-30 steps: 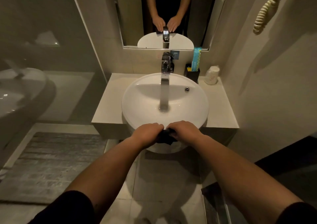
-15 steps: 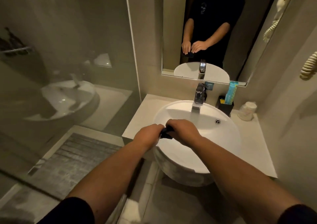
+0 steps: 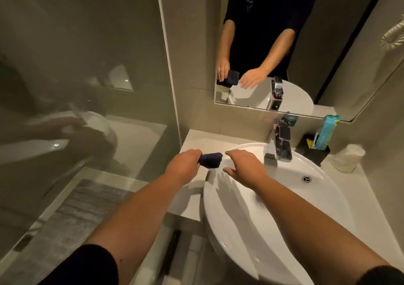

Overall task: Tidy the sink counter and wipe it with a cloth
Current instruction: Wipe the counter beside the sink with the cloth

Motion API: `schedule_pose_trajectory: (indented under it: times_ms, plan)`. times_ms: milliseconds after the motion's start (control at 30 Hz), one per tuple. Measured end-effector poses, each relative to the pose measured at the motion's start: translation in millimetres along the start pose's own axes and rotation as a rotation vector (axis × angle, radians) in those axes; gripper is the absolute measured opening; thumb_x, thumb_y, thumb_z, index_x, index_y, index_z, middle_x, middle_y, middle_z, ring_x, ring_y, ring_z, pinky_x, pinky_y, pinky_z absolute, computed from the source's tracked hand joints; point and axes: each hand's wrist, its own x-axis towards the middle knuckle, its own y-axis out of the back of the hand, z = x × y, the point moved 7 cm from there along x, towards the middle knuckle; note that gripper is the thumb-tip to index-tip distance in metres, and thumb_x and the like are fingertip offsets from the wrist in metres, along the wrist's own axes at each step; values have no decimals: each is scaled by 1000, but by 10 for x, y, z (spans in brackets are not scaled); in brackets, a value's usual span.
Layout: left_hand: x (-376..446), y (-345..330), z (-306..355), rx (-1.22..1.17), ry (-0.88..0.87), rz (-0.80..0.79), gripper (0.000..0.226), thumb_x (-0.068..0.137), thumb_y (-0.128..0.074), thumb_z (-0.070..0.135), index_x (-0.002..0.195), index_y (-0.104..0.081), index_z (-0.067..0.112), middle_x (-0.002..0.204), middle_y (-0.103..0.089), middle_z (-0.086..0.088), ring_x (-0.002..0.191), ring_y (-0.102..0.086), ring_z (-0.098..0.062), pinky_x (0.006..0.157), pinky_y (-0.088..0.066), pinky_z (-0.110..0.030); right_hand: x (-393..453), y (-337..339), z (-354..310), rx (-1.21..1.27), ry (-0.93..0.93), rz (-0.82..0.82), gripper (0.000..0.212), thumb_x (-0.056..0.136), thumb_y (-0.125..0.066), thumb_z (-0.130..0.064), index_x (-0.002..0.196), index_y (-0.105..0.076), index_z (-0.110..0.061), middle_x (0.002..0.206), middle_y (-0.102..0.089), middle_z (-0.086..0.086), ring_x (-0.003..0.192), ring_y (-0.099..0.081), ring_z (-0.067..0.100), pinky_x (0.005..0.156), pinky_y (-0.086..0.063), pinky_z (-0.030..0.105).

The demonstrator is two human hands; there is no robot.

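My left hand [image 3: 183,165] grips a balled-up dark cloth [image 3: 211,159] above the left part of the pale counter [image 3: 196,141], next to the rim of the round white sink [image 3: 284,197]. My right hand [image 3: 244,166] hovers over the sink's left rim with fingers spread and nothing in it, just right of the cloth. A chrome tap [image 3: 278,142] stands at the back of the basin.
At the back right of the counter stand a black holder [image 3: 311,150] with a teal packet [image 3: 328,131] and a white upturned cup [image 3: 347,158]. A mirror [image 3: 284,44] hangs above. A glass shower wall [image 3: 87,88] borders the counter's left side.
My right hand let go of the cloth and opened; the left hand carried the cloth left over the counter. The view swung left and closer to the counter.
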Motion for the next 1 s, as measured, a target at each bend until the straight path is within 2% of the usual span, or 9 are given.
schedule_pose_trajectory:
  times_ms: [200,333,400,467,600,667,800,900,1000]
  plan:
    - [871,-41,-450,-22,-15,-60,28,89,-39,5,102,-60,17,102,-68,-4,84,-63,-28,73,-54,-43,473,-537,580,-201,-78,-90,60,92,-47,-47,138,-38,-10,145,-40,12,133,-33,31,107,-31,41]
    - [1411,-97,-584,-173,-117,-141,41,80,-40,51,108,-66,36,104,-69,17,91,-64,-10,81,-49,-27,641,-843,767,-233,-67,-187,69,94,-36,-52,147,-27,-9,156,-26,12,143,-19,32,115,-19,46]
    - [1671,-167,-711,-37,-107,-41,27,91,-49,32,113,-63,25,113,-67,3,100,-62,-20,83,-47,-31,640,-906,798,-217,-41,-175,71,94,-33,-54,146,-31,-6,154,-32,15,142,-25,35,114,-23,49]
    - [1916,-293,-796,67,-79,39,31,92,-50,7,121,-56,16,120,-61,-8,107,-58,-28,85,-46,-35,637,-954,824,-213,-39,-158,71,92,-33,-54,142,-39,-3,149,-41,17,138,-34,37,110,-30,52]
    - [2238,-453,-760,32,-127,105,31,91,-49,3,119,-55,14,118,-61,-9,107,-57,-30,84,-45,-35,640,-1025,860,-237,-54,-133,71,92,-33,-54,142,-40,-4,149,-40,17,139,-34,36,111,-29,51]
    - [2377,-513,-768,-1,-144,113,25,91,-51,11,115,-58,18,113,-62,-7,102,-59,-28,78,-45,-34,650,-1054,871,-247,-46,-116,72,92,-32,-55,142,-39,-4,150,-40,17,139,-34,35,111,-29,51]
    - [2489,-851,-839,-147,-250,-127,38,83,-53,59,116,-62,43,120,-62,9,107,-56,-13,87,-46,-34,651,-1115,896,-254,-54,-86,72,93,-29,-56,142,-38,-4,150,-39,17,140,-33,35,111,-30,52]
    - [2415,-1298,-1058,73,-264,-257,51,97,-48,19,146,-37,22,155,-34,-5,140,-32,-23,115,-26,-37,656,-1152,920,-264,-54,-68,73,94,-24,-57,143,-37,-4,150,-38,17,140,-33,35,111,-30,52]
    - [2309,-1465,-1159,42,-288,-266,58,97,-46,14,151,-24,14,161,-17,-6,147,-14,-22,119,-9,-37,652,-1171,931,-258,-53,-54,73,94,-24,-57,142,-37,-3,150,-39,18,139,-34,36,110,-34,52]
